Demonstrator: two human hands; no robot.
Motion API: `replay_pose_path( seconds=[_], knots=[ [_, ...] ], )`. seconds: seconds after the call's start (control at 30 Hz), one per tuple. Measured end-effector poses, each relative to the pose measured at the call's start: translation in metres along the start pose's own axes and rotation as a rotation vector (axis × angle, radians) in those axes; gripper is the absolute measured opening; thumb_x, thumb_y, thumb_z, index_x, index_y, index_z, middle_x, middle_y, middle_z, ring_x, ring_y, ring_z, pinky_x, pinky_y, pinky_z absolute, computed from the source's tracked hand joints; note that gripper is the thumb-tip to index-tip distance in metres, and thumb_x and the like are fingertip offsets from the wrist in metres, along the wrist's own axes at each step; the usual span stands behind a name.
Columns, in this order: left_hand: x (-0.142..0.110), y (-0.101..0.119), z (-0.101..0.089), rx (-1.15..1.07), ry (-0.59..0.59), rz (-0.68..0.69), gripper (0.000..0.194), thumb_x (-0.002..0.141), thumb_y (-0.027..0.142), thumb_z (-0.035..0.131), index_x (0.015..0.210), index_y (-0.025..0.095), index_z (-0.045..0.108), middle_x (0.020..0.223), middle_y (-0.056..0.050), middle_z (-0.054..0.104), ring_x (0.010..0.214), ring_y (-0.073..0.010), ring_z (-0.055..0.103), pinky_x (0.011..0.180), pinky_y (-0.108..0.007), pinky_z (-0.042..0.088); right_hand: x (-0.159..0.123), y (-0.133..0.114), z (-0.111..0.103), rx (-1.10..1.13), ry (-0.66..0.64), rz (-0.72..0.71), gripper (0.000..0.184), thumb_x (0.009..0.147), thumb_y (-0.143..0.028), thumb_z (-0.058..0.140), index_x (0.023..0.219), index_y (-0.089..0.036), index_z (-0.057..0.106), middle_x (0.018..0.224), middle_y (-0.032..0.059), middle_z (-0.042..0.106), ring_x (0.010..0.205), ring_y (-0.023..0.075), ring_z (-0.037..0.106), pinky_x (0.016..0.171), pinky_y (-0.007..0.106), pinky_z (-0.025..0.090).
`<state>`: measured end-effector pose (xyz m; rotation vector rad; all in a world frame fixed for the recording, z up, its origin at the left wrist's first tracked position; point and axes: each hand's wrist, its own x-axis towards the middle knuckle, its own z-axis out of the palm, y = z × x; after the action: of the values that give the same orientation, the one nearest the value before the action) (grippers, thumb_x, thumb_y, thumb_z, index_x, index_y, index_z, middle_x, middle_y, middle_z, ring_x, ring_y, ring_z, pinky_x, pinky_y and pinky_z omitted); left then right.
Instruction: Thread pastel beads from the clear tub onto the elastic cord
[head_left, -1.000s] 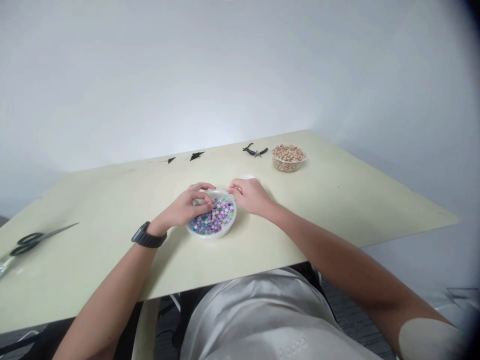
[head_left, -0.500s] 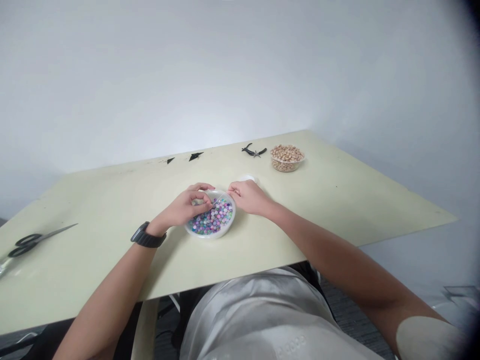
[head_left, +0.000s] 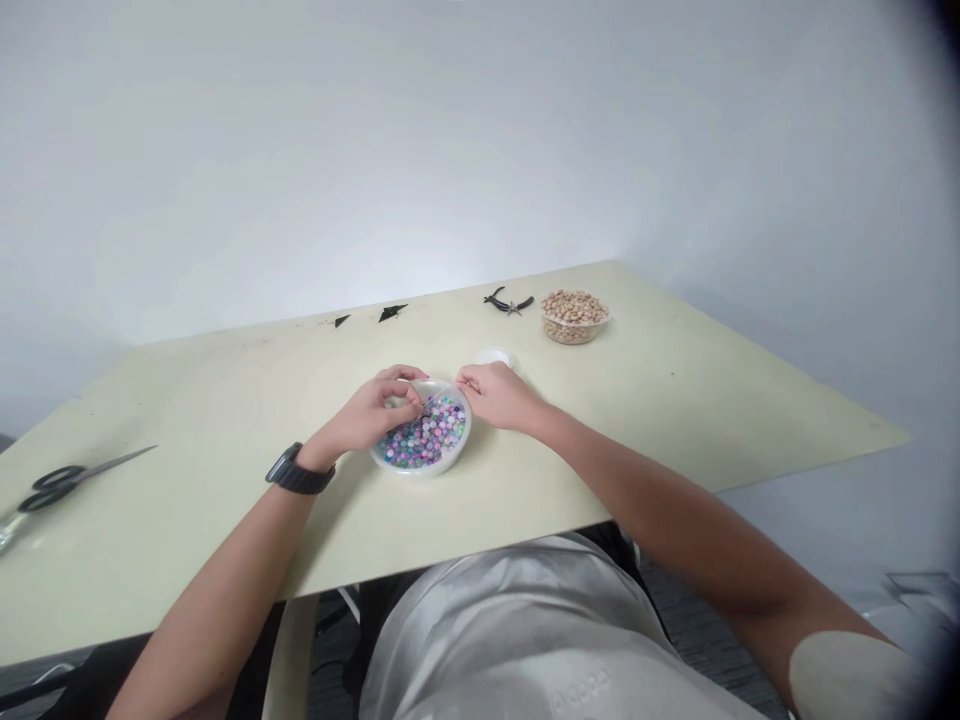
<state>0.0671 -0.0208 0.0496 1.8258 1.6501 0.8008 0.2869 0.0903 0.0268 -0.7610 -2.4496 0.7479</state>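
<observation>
A round white bowl (head_left: pixel 463 452) full of small pink, purple, white and green beads (head_left: pixel 433 436) stands on the table between my hands. My left hand (head_left: pixel 381 408), a black watch on its wrist, is over the bowl's left part with thumb and index finger pinched. From that pinch a thin pale thread (head_left: pixel 435 399) runs across the bowl to my right hand (head_left: pixel 491 392). The right fingers are closed on its other end at the bowl's right rim. Whether a bead sits in the left fingertips is too small to tell.
Behind my right hand is a small white dish (head_left: pixel 495 356). Black-handled pliers (head_left: pixel 510 303) and a clear tub of tan beans or beads (head_left: pixel 574 318) stand farther back. Scissors (head_left: pixel 75 482) lie at the left. Black scraps (head_left: pixel 391 313) are near the wall.
My left fingertips have shifted very slightly to the left and up over the beads. My right hand stays nearly in place, and the thread still spans both hands.
</observation>
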Motion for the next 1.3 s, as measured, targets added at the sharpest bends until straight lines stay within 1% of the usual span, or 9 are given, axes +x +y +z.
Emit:
replay_pose_path(
  seconds=[0.27,0.37,0.5,0.57,0.7,0.9,1.13,1.23,1.3],
  knots=[
    [-0.003,0.002,-0.003,-0.056,0.126,0.051,0.027,0.086,0.04,0.064,0.072,0.017,0.066,0.134,-0.009,0.058,0.125,-0.0294,0.057,0.116,-0.047,0.039,0.001,0.003,0.0,0.081,0.067,0.015,0.025,0.098,-0.028,0.052,0.078,-0.016,0.06,0.067,-0.0007,0.059,0.064,0.0113,0.048,0.064,0.027,0.028],
    [-0.007,0.003,-0.017,-0.124,0.186,0.047,0.029,0.087,0.042,0.067,0.073,0.017,0.065,0.131,-0.009,0.059,0.121,-0.0286,0.057,0.112,-0.044,0.042,0.002,0.003,-0.001,0.088,0.079,0.006,0.032,0.098,-0.032,0.053,0.07,-0.018,0.051,0.063,-0.0026,0.052,0.061,0.0105,0.043,0.063,0.028,0.027],
    [-0.019,-0.008,-0.051,-0.254,0.289,0.058,0.024,0.087,0.038,0.072,0.076,0.018,0.065,0.121,-0.008,0.063,0.117,-0.0254,0.057,0.099,-0.034,0.048,0.002,0.001,-0.004,0.09,0.104,-0.012,0.039,0.099,-0.037,0.052,0.066,-0.018,0.042,0.06,-0.0035,0.045,0.06,0.0106,0.041,0.062,0.028,0.026],
    [-0.031,-0.02,-0.069,-0.274,0.239,0.027,0.021,0.088,0.035,0.073,0.077,0.019,0.066,0.116,-0.008,0.065,0.11,-0.0233,0.059,0.093,-0.031,0.049,0.001,0.0,-0.005,0.096,0.095,-0.013,0.04,0.099,-0.039,0.052,0.066,-0.018,0.042,0.059,-0.0035,0.044,0.06,0.0107,0.04,0.062,0.029,0.025],
    [-0.059,-0.05,-0.091,-0.382,0.019,-0.021,0.021,0.084,0.035,0.076,0.074,0.019,0.066,0.1,-0.009,0.065,0.093,-0.0218,0.062,0.087,-0.032,0.052,0.002,0.001,-0.006,0.116,0.055,-0.021,0.041,0.101,-0.039,0.05,0.066,-0.018,0.041,0.059,-0.0036,0.043,0.059,0.0106,0.038,0.062,0.03,0.025],
    [-0.074,-0.068,-0.086,-0.787,0.046,0.053,0.043,0.076,0.044,0.081,0.063,0.018,0.05,0.071,-0.003,0.052,0.06,-0.0129,0.051,0.058,-0.027,0.049,0.004,0.007,-0.003,0.154,-0.009,-0.023,0.038,0.101,-0.041,0.05,0.07,-0.018,0.049,0.064,-0.0027,0.05,0.064,0.0112,0.046,0.063,0.028,0.028],
    [-0.063,-0.058,-0.076,-0.837,0.186,0.004,0.034,0.077,0.031,0.082,0.067,0.016,0.054,0.124,-0.007,0.059,0.082,-0.0124,0.055,0.072,-0.026,0.056,0.006,0.014,-0.004,0.138,-0.032,-0.024,0.033,0.1,-0.037,0.051,0.075,-0.017,0.059,0.068,-0.0015,0.059,0.065,0.0117,0.051,0.064,0.027,0.033],
    [-0.062,-0.058,-0.073,-0.866,0.131,0.045,0.031,0.081,0.034,0.08,0.072,0.017,0.055,0.096,-0.005,0.066,0.06,-0.0078,0.052,0.061,-0.024,0.053,0.007,0.015,-0.006,0.127,-0.047,-0.006,0.032,0.1,-0.036,0.051,0.075,-0.017,0.06,0.07,-0.0004,0.062,0.066,0.0122,0.054,0.063,0.026,0.034],
    [-0.062,-0.058,-0.071,-0.862,0.037,0.01,0.028,0.088,0.034,0.073,0.076,0.018,0.054,0.067,0.002,0.054,0.043,-0.0032,0.034,0.048,-0.02,0.041,0.007,0.015,-0.007,0.122,-0.06,0.01,0.031,0.099,-0.034,0.052,0.075,-0.017,0.06,0.071,0.0005,0.065,0.067,0.0124,0.056,0.064,0.026,0.035]
  ],
)
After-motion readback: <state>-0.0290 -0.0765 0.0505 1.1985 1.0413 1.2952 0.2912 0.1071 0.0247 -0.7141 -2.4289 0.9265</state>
